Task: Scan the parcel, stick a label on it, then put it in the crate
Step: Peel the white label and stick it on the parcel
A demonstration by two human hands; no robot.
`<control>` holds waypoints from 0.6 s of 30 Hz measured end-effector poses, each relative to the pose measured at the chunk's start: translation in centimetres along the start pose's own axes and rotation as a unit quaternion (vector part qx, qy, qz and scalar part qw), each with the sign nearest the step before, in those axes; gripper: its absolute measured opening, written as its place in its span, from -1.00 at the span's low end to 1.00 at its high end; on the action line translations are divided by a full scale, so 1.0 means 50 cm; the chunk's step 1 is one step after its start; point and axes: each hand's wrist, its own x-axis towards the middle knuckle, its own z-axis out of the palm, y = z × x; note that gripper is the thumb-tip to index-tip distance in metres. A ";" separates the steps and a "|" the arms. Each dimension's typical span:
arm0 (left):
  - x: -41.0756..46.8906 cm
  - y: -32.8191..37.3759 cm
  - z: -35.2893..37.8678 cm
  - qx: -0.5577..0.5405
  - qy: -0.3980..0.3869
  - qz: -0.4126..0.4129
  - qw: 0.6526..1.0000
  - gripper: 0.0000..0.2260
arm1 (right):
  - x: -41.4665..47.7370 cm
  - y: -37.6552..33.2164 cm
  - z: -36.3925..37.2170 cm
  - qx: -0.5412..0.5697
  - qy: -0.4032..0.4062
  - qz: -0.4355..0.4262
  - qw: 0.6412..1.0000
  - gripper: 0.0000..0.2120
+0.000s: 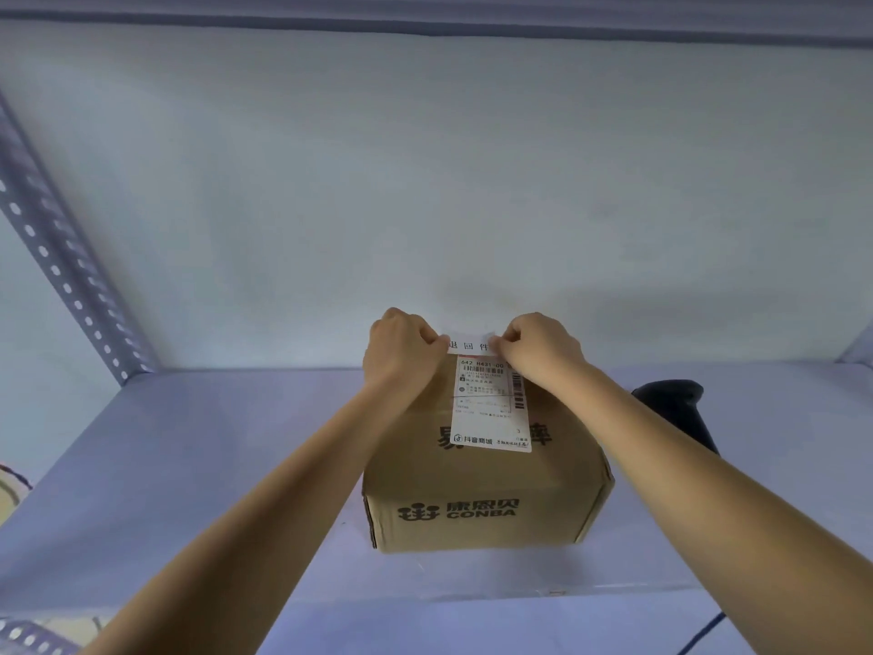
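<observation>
**Both hands hold a label at the far edge of the parcel**

A brown cardboard parcel [486,484] printed with "CONBA" sits on the pale shelf [189,465], near the middle of its front edge. A long white shipping slip [491,404] is already stuck on the parcel's top. Above it, at the top's far edge, a small white label [470,345] with printed characters is stretched between the two hands. The left hand [401,347] pinches the label's left end with curled fingers; the right hand [538,347] pinches its right end the same way. A black scanner [675,408] stands just right of the parcel, partly hidden behind the right forearm. A perforated metal upright [61,262] rises at the shelf's far left corner.
</observation>
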 end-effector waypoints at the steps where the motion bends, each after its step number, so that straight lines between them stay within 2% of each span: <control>1: 0.002 0.001 0.004 0.003 -0.001 -0.001 1.000 -0.82 | 0.002 0.000 0.004 -0.028 0.010 -0.010 1.000 -0.69; 9: 0.016 -0.006 0.018 0.023 0.009 0.003 1.000 -0.83 | 0.020 -0.003 0.026 -0.148 0.059 -0.077 0.984 -0.73; 18: 0.026 -0.006 0.020 0.041 0.010 -0.004 0.999 -0.84 | 0.027 -0.008 0.042 -0.173 0.071 -0.092 0.978 -0.70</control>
